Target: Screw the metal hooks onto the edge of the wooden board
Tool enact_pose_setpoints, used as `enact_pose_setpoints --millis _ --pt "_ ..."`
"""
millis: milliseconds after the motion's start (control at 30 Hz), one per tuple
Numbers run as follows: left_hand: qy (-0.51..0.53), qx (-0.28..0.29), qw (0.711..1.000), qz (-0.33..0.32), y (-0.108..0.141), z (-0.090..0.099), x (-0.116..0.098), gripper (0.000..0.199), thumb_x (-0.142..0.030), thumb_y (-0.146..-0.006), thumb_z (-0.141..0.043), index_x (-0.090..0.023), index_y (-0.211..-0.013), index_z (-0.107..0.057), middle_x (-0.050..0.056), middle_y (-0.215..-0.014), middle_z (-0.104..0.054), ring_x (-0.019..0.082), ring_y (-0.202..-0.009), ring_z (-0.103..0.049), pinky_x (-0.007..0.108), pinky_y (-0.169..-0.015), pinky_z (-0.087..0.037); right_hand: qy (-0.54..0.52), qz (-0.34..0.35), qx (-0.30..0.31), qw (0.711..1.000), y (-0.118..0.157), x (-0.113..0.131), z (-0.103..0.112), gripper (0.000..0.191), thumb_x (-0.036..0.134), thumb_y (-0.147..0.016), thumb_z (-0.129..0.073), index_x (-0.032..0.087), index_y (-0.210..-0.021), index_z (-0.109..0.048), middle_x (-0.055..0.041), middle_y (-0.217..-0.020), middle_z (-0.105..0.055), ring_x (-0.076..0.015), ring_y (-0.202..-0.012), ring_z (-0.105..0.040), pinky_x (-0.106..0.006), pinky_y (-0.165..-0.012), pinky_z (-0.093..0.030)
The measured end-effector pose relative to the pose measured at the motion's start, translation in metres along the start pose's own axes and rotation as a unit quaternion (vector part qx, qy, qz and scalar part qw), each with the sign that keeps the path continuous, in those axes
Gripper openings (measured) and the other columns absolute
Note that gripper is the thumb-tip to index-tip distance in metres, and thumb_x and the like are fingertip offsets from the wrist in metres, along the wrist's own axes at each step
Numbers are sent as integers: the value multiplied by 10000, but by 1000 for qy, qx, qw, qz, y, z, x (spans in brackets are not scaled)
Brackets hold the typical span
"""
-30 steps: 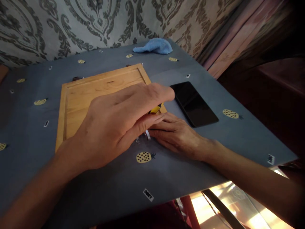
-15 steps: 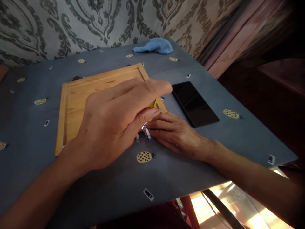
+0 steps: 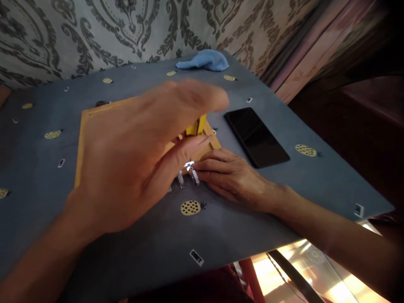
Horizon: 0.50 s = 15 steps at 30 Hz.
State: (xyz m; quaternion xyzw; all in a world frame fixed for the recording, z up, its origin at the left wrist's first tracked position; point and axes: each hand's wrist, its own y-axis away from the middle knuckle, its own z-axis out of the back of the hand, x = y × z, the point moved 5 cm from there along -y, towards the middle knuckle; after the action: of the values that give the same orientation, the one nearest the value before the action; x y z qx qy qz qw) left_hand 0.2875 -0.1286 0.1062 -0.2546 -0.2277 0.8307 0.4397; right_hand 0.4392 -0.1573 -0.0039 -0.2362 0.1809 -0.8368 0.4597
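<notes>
My left hand (image 3: 135, 147), blurred by motion, is curled above a wooden framed board (image 3: 107, 104). Between its fingers and thumb shows a yellow-and-black tool (image 3: 196, 126), mostly hidden by the hand, so its kind is unclear. My right hand (image 3: 233, 176) rests at the board's near right corner with its fingers pressed together. Its fingertips grip a small shiny metal hook (image 3: 195, 176) at the board's near edge. Another metal hook (image 3: 181, 180) sits just left of it, and part of a further one shows under my left hand.
A black smartphone (image 3: 257, 136) lies right of the board. A blue cloth (image 3: 205, 60) is bunched at the back of the table. The grey tablecloth (image 3: 142, 256) has a pineapple print. A patterned wall (image 3: 126, 33) stands behind the table, whose right edge slants towards me.
My left hand has risen and turned slightly, showing more of the yellow tool and the metal hooks. The right hand has stayed in place.
</notes>
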Motion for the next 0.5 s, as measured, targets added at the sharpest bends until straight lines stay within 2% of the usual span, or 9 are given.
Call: enact_pose_setpoints --millis 133,267,500 --pt "68 4 996 50 -4 7 2 255 -194 -912 -621 -281 -1135 -534 -87 -1115 -695 100 -935 -684 260 -827 -569 -2 -9 7 1000 1 -1 0 215 167 -1011 -450 120 -1071 -651 -98 -926 -710 -224 -938 -608 -397 -799 -536" --pt "56 -1 998 29 -6 6 -1 233 -195 -877 -680 -258 -1073 -572 -111 -1048 -732 90 -929 -702 208 -839 -570 -5 -9 -1 1000 1 -1 0 210 169 -1010 -451 129 -1062 -651 -102 -944 -715 -230 -970 -618 -416 -819 -544" --pt "15 -1 1000 26 -1 5 -5 228 -184 -894 -651 -224 -1118 -644 -91 -1128 -733 148 -978 -720 241 -881 -582 -2 -2 -3 1000 -1 0 0 192 155 -1001 -463 133 -1065 -643 -104 -985 -723 -238 -998 -633 -424 -824 -560"
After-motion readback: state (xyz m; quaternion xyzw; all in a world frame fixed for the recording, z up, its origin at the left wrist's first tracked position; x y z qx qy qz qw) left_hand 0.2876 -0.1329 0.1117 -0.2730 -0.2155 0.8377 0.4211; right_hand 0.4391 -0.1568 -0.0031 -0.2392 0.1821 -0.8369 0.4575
